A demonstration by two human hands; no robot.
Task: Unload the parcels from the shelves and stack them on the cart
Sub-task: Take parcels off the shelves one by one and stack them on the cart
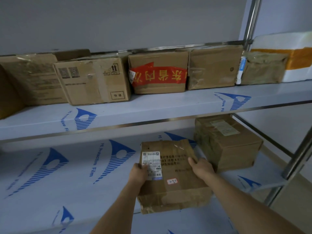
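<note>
Low in the centre of the frame, a flat cardboard parcel (pixel 170 176) lies on the lower shelf (pixel 67 174); the left hand (pixel 138 173) grips its left edge over the shipping label (pixel 152 164), fingers curled; the right hand (pixel 201 167) clasps its right edge; a taped box (pixel 228 142) sits just right; a row of cartons (pixel 157 73) lines the upper shelf (pixel 152 105).

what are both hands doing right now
Left hand: grips the left edge of the flat parcel.
Right hand: grips the same parcel's right edge.
</note>
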